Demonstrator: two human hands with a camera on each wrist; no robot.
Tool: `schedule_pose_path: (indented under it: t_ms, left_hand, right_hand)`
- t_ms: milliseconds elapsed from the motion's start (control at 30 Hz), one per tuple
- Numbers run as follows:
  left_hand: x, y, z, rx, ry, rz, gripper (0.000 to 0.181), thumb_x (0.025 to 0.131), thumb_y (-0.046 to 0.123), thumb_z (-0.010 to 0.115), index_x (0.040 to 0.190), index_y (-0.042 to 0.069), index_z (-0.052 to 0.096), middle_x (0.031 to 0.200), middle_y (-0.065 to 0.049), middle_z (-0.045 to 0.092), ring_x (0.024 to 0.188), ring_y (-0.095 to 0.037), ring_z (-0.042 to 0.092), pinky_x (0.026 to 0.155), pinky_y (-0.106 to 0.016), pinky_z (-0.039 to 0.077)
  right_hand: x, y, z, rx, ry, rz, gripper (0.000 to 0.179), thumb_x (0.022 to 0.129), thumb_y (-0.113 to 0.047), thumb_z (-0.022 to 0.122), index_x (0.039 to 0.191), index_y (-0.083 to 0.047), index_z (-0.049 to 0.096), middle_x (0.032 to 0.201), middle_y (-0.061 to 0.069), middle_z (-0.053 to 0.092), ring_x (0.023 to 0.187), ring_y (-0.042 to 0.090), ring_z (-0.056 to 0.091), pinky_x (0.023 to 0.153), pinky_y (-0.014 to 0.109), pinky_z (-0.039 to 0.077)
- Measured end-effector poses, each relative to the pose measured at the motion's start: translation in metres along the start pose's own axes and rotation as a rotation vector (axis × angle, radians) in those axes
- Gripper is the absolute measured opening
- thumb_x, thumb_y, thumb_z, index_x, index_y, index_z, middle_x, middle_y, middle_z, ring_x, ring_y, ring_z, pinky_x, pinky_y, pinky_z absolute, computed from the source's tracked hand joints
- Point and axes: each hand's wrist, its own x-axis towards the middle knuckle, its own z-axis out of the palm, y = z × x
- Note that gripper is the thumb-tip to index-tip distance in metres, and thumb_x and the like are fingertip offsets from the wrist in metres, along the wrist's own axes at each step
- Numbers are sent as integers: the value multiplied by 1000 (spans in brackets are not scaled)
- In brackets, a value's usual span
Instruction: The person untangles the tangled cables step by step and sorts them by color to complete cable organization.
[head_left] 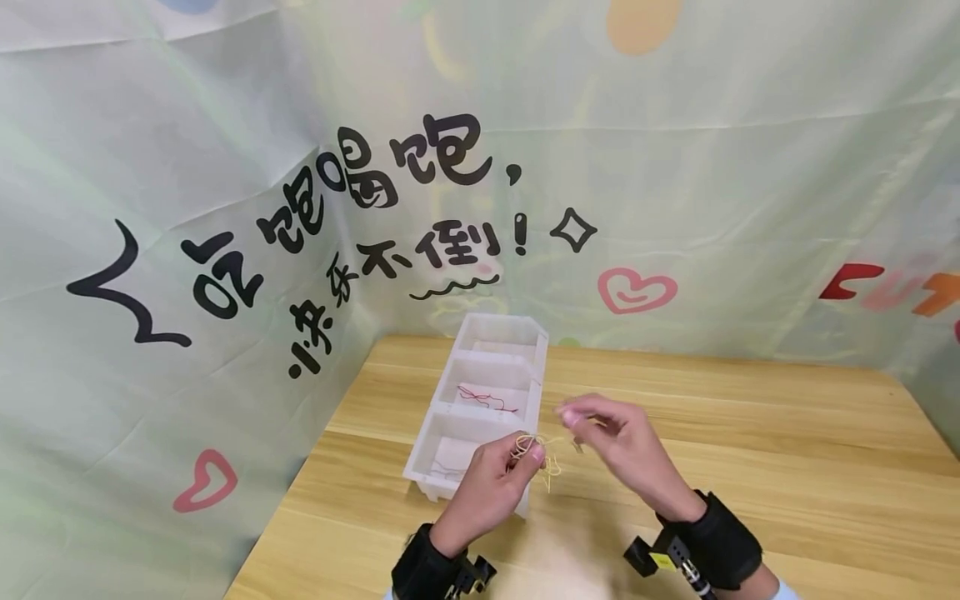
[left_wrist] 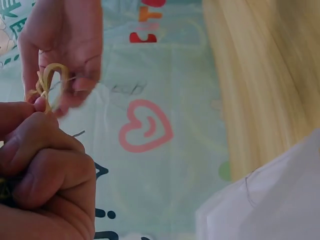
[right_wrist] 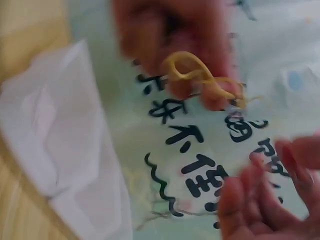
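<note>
My left hand [head_left: 491, 479] pinches a tangled bundle of yellow string [head_left: 522, 446] between thumb and forefinger, near the closest compartment of a white divided bin [head_left: 430, 433]. In the left wrist view a yellow loop [left_wrist: 62, 75] stands up from those fingertips. My right hand [head_left: 626, 446] is just right of the bundle, with its thumb and forefinger brought together. A thin dark thread [left_wrist: 129, 90] trails from the right hand; blur hides exactly where the fingers grip it.
A red thread [head_left: 483, 398] lies in the bin's middle compartment, and thin greyish thread [head_left: 450, 471] in the nearest one. The bin stands on a wooden table [head_left: 750, 433]. A printed cloth [head_left: 712, 183] hangs behind and at the left.
</note>
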Motion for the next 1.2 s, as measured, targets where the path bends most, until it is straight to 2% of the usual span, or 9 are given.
schedule_pose_path:
  t_ms: [67, 133, 300, 433, 633, 833, 933, 1067, 1200]
  left_hand:
    - [1, 1, -2, 8, 5, 7, 26, 100, 33, 42, 89, 17, 59, 75, 3, 55, 62, -9, 47, 57, -24, 41]
    - [1, 1, -4, 7, 16, 4, 23, 100, 30, 42, 90, 17, 59, 72, 4, 52, 60, -9, 45, 56, -23, 39]
    - [-1, 12, -11, -51, 41, 2, 21, 100, 20, 44, 88, 11, 59, 61, 4, 39, 51, -8, 37, 50, -22, 32]
    - [-4, 28, -18, -145, 54, -9, 22, 99, 15, 44, 84, 5, 57, 56, 5, 34, 44, -7, 34, 44, -21, 28]
    - [-7, 34, -24, -188, 71, -20, 22, 99, 14, 45, 84, 5, 58, 56, 4, 35, 44, -9, 32, 43, -21, 27]
    - [-12, 27, -24, -167, 55, -29, 20, 98, 15, 47, 88, 7, 61, 61, 4, 39, 49, -9, 34, 48, -20, 29]
    - [-16, 17, -22, -155, 15, -34, 19, 98, 17, 47, 89, 10, 62, 62, 3, 39, 51, -9, 34, 49, -21, 29]
    - [-24, 1, -19, -122, -78, -47, 18, 97, 23, 50, 88, 17, 64, 64, 5, 42, 49, -7, 33, 48, -19, 29]
    - [-29, -5, -21, -92, -115, 2, 14, 95, 23, 53, 86, 22, 64, 67, 7, 51, 48, -5, 33, 46, -17, 29]
  right_hand:
    - [-1, 3, 5, -137, -40, -20, 17, 91, -15, 60, 106, -13, 68, 114, 2, 62, 101, 18, 56, 75, 36, 52]
    - [-1, 2, 8, -193, -74, -28, 18, 90, -14, 61, 105, -13, 69, 118, 2, 61, 108, 16, 53, 77, 37, 52]
    - [1, -13, 10, -162, -123, 37, 17, 92, -6, 57, 105, -5, 67, 100, 7, 68, 86, 17, 63, 65, 33, 54]
    - [3, -22, 6, -180, -97, 79, 15, 92, -6, 56, 102, -8, 67, 87, 4, 68, 75, 15, 63, 62, 34, 54]
    - [12, -22, -1, -237, -30, 60, 10, 89, -10, 62, 96, -13, 69, 92, 2, 67, 78, 17, 61, 62, 32, 53]
    - [30, -17, -5, -327, 36, 21, 9, 87, -11, 65, 94, -12, 70, 93, 5, 66, 83, 15, 58, 66, 33, 52]
    - [39, -14, -7, -349, 64, 11, 10, 88, -11, 64, 96, -10, 69, 92, 6, 66, 80, 16, 59, 65, 33, 51]
    - [46, -9, -7, -324, 68, -2, 11, 90, -11, 61, 99, -8, 66, 87, 8, 65, 74, 16, 59, 61, 35, 52]
    - [52, 3, 0, -231, 41, -14, 11, 90, -13, 61, 99, -9, 66, 86, 7, 66, 71, 15, 61, 61, 37, 54]
